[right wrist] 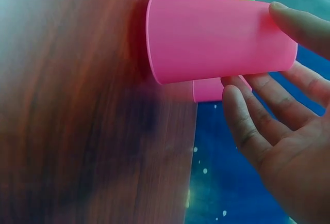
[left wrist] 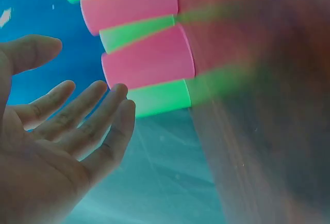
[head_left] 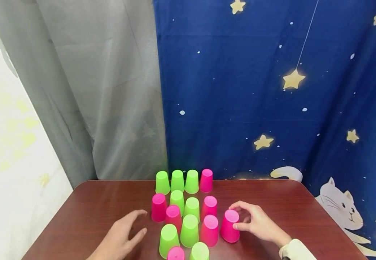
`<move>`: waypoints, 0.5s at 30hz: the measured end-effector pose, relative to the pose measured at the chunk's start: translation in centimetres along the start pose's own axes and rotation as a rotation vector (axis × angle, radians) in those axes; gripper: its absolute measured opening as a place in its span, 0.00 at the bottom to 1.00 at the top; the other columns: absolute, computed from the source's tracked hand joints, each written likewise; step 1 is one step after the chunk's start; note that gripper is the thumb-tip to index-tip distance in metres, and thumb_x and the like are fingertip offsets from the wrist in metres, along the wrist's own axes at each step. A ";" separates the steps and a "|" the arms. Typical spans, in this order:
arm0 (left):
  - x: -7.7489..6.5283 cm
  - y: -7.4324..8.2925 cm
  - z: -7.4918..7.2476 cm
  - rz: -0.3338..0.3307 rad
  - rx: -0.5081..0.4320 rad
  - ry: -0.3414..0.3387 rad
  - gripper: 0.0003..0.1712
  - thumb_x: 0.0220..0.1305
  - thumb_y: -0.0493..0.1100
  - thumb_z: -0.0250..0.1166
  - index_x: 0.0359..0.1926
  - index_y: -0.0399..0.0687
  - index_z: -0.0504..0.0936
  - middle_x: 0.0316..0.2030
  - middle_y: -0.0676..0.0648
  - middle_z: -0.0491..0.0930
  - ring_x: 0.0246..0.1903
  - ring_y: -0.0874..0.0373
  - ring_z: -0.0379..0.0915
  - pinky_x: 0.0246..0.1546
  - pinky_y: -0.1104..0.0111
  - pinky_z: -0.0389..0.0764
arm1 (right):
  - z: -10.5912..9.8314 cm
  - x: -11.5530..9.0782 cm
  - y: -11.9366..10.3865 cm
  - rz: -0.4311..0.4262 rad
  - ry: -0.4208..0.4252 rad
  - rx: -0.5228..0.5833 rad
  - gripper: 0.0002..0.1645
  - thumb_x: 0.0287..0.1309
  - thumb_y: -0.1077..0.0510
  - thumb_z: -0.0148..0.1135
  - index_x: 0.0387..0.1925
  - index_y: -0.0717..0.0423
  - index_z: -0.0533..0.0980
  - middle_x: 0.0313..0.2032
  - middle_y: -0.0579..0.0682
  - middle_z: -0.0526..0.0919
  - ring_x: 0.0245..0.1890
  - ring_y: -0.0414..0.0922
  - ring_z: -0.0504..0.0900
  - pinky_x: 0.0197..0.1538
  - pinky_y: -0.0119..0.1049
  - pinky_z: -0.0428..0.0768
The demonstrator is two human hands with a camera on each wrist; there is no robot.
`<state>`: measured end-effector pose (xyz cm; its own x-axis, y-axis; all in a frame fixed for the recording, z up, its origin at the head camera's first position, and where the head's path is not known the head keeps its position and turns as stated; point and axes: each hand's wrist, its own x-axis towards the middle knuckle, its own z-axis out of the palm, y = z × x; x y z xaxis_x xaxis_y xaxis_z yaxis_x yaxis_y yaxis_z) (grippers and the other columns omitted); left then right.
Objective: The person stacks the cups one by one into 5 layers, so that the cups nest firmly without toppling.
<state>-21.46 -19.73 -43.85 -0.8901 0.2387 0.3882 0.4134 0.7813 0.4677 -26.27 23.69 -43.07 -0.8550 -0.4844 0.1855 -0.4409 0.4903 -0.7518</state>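
Thumb and fingers of my right hand [head_left: 258, 224] pinch an upside-down pink cup [head_left: 229, 229] near its top, at the right side of a group of upturned cups. In the right wrist view this pink cup [right wrist: 216, 38] fills the upper middle, with the thumb on one side and fingers on the other. To the left of the group, my left hand [head_left: 120, 234] is held with its fingers apart, holding nothing. Nearest its fingertips stands another pink cup [head_left: 158, 208]. The left palm [left wrist: 46, 162] shows bare in the left wrist view.
Several green and pink cups stand upside down in rows on the brown table [head_left: 110, 196]. At the back are green cups [head_left: 177, 181] and one pink cup [head_left: 206, 180]. A green cup [head_left: 199, 251] is cut off at the bottom edge. Curtains [head_left: 223, 108] hang behind the table.
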 end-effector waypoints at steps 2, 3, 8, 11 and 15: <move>-0.9 0.5 0.2 0.004 0.043 -0.015 0.21 0.59 0.46 0.72 0.53 0.53 0.80 0.47 0.57 0.83 0.46 0.59 0.81 0.47 0.65 0.84 | -0.3 0.5 0.4 0.010 0.008 -0.017 0.27 0.53 0.54 0.76 0.53 0.52 0.77 0.43 0.51 0.86 0.42 0.33 0.83 0.39 0.31 0.85; -1.3 0.7 0.3 0.002 0.060 -0.018 0.21 0.58 0.47 0.72 0.53 0.54 0.80 0.47 0.58 0.83 0.46 0.59 0.82 0.47 0.65 0.84 | -0.4 0.8 0.6 0.015 0.015 -0.028 0.27 0.52 0.54 0.76 0.53 0.53 0.77 0.43 0.51 0.86 0.42 0.34 0.83 0.39 0.31 0.86; -3.2 1.4 1.3 -0.014 0.055 -0.044 0.23 0.57 0.51 0.74 0.53 0.57 0.80 0.45 0.59 0.84 0.44 0.64 0.81 0.43 0.70 0.83 | -1.1 2.4 1.7 0.050 0.065 -0.077 0.27 0.51 0.54 0.77 0.52 0.53 0.78 0.43 0.50 0.85 0.41 0.37 0.83 0.41 0.31 0.85; -3.9 1.8 2.0 -0.006 -0.021 -0.153 0.22 0.58 0.53 0.72 0.52 0.56 0.80 0.44 0.58 0.84 0.41 0.70 0.80 0.39 0.73 0.82 | -1.4 3.5 2.4 0.065 0.111 -0.104 0.26 0.50 0.55 0.77 0.51 0.53 0.79 0.42 0.51 0.85 0.42 0.40 0.83 0.43 0.34 0.86; -4.3 2.6 3.3 0.038 -0.138 -0.274 0.17 0.63 0.51 0.69 0.50 0.54 0.81 0.40 0.59 0.85 0.37 0.77 0.76 0.36 0.76 0.79 | -1.2 5.2 3.0 0.119 0.208 -0.115 0.26 0.49 0.57 0.78 0.50 0.53 0.79 0.44 0.52 0.85 0.45 0.46 0.85 0.47 0.40 0.87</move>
<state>-17.22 -16.83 -46.90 -0.8845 0.4272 0.1875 0.4525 0.6875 0.5680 -32.38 23.51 -43.54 -0.9353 -0.2645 0.2351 -0.3516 0.6201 -0.7014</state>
